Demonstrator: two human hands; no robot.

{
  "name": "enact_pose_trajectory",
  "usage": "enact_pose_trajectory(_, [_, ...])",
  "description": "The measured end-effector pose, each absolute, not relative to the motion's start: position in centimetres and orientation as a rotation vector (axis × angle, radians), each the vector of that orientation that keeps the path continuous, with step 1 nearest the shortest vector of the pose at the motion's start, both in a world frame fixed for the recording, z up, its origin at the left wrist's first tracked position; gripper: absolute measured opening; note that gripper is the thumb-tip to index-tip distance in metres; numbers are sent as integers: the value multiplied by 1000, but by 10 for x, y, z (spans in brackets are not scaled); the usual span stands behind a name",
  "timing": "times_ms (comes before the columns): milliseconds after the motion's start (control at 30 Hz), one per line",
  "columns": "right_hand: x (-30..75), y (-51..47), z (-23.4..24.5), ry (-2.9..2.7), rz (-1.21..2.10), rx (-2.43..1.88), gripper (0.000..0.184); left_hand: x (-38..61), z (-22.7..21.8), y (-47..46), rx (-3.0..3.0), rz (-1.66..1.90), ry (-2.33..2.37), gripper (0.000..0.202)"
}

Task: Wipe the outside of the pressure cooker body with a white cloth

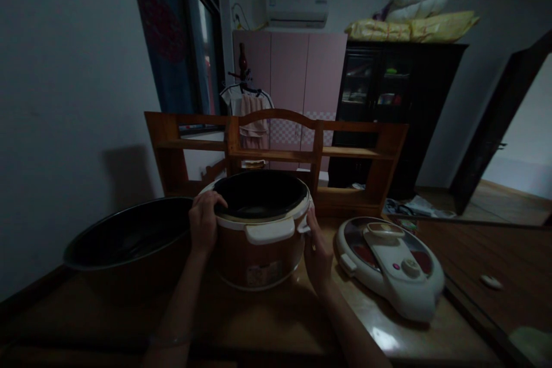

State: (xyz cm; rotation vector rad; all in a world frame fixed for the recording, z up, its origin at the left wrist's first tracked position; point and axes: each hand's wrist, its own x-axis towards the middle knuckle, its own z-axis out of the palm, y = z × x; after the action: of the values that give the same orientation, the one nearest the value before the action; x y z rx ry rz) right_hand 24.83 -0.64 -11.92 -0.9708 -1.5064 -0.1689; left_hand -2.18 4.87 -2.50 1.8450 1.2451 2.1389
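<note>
The room is dim, with a wooden surface point(276, 322) filling the lower frame and a low wooden shelf point(276, 152) standing along its far edge. The cooker point(259, 253) sits at centre frame, open, its dark inner pot showing. My left hand point(202, 224) is curled over the cooker's left rim, fingers bent onto the edge and gripping it. My right hand point(317, 253) lies against its right side just under the white handle; its fingers go behind the body, so I cannot tell how far it is closed. The lid point(390, 264) lies flat at lower right, near the cooker but apart from it. A big dark basin point(125, 236) sits at left, just beside my left hand.
</note>
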Motion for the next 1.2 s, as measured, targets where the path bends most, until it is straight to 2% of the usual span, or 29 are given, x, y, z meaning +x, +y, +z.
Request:
enact_pose_trajectory(300, [243, -19, -123, -1749, -400, -767, 61, -21, -24, 47, 1843, 2135, 1235, 51])
enact_pose_trajectory(967, [250, 0, -121, -1457, -140, -1012, 51, -21, -24, 47, 1847, 2123, 1249, 49])
enact_pose_trajectory(1200, [250, 1, -124, -1456, -181, -999, 50, -21, -23, 46, 1855, 2121, 1244, 47])
